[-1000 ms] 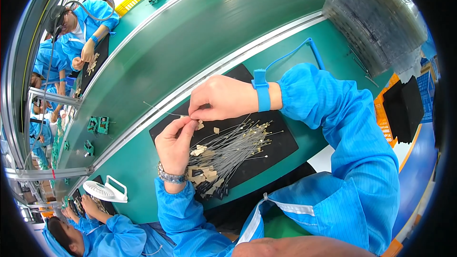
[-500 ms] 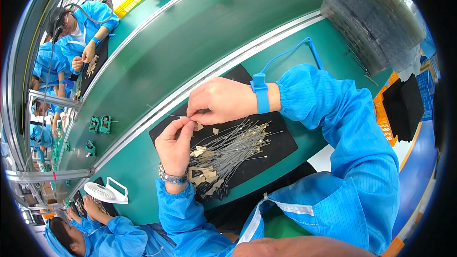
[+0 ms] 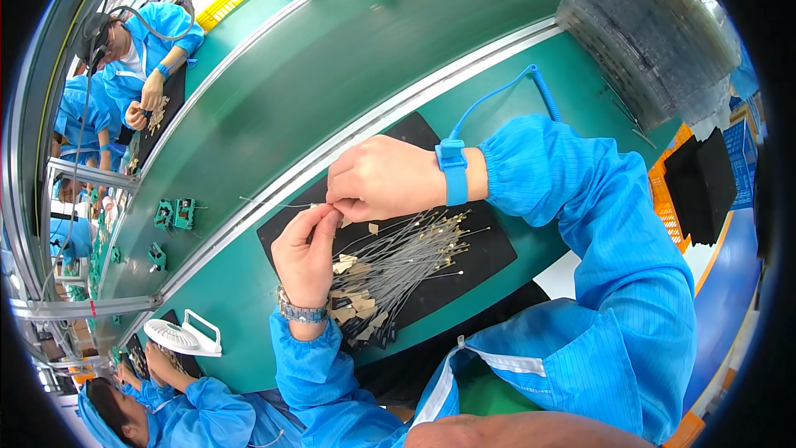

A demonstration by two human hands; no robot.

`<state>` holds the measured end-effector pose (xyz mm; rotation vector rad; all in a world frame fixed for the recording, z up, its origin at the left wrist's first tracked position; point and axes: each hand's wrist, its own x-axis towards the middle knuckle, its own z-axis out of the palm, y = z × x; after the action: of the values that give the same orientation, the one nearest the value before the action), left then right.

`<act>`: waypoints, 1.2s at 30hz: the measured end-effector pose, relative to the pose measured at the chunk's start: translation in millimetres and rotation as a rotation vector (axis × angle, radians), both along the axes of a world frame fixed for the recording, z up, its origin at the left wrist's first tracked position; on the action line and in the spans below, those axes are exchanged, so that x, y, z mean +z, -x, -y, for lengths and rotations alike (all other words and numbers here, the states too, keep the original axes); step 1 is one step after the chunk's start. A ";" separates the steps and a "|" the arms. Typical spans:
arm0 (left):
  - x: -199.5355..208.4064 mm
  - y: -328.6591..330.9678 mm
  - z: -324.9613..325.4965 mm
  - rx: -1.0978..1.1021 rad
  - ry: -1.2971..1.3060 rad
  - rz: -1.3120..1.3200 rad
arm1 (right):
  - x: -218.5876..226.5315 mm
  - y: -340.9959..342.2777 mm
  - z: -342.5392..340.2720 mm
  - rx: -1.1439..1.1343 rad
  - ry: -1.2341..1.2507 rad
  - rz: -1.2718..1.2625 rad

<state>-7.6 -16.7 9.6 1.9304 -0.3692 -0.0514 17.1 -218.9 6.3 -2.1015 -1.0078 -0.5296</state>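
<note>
My left hand (image 3: 303,250) and my right hand (image 3: 385,179) meet over the far left part of a black mat (image 3: 477,261). Thumbs and fingertips of both are pinched together on a thin grey cable (image 3: 278,203), whose free end sticks out leftward past the mat toward the rail. What sits right between the fingertips is hidden. Below and to the right of my hands lies a fanned bunch of similar grey cables (image 3: 406,257) with small metal ends. Small beige pieces (image 3: 361,302) are strewn over its left side, beside some dark cable ends.
Beyond a metal rail (image 3: 448,76) runs a green conveyor belt (image 3: 356,58) carrying small green fixtures (image 3: 182,214). A white fan (image 3: 182,335) stands left. Clear plastic trays (image 3: 647,41) are stacked far right. A blue coiled cord (image 3: 543,93) ties to my right wrist. Co-workers sit left.
The cable's free end has swung a little toward me and farther left. My hands stay pinched together in nearly the same place. A co-worker's hand at the far belt edge has gone from view.
</note>
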 end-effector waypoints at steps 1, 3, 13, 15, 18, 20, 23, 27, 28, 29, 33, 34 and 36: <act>0.4 0.1 0.0 -0.005 0.000 0.002 | -0.2 -0.1 -0.1 -0.008 -0.014 0.001; 0.7 0.1 -0.2 -0.011 0.001 0.005 | -0.3 -1.8 0.7 0.005 -0.047 -0.041; -1.9 -7.5 -16.1 -0.021 0.227 -0.070 | -2.2 -9.6 11.8 -0.114 0.154 -0.149; -0.8 -8.1 -14.8 -0.039 0.261 -0.078 | -8.6 -14.3 9.4 -0.044 0.036 -0.237; -0.2 -6.4 -11.4 -0.073 0.369 -0.161 | 2.9 -12.6 6.6 0.169 -0.302 -0.678; -0.8 -6.8 -9.7 -0.119 0.466 -0.221 | 4.8 -11.1 5.9 0.367 -0.605 -1.064; -2.8 -7.3 -8.8 -0.110 0.434 -0.202 | 1.5 -12.7 8.1 0.376 -0.694 -1.162; -1.2 -6.1 -13.6 -0.070 0.364 -0.057 | 1.0 -16.2 10.8 0.347 -0.635 -1.147; -0.7 -5.8 -14.7 -0.076 0.378 -0.043 | 1.9 -14.4 9.5 0.270 -0.496 -1.091; -0.7 -5.7 -13.7 -0.078 0.378 -0.044 | 2.8 -12.6 8.6 0.192 -0.357 -1.030; -2.1 -4.6 -12.3 -0.126 0.410 -0.036 | -2.1 -14.4 6.0 0.077 -0.025 -0.870; -3.0 -4.3 -13.1 -0.131 0.408 -0.032 | -3.0 -13.8 5.4 0.079 -0.025 -0.871; -4.4 -4.6 -14.2 -0.137 0.414 -0.039 | -1.9 -10.4 6.6 0.364 -0.574 -1.254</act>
<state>-3.0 -2.5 5.2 1.4924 -0.4480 -0.0946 27.5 -225.5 4.4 -1.2547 -0.3661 0.5952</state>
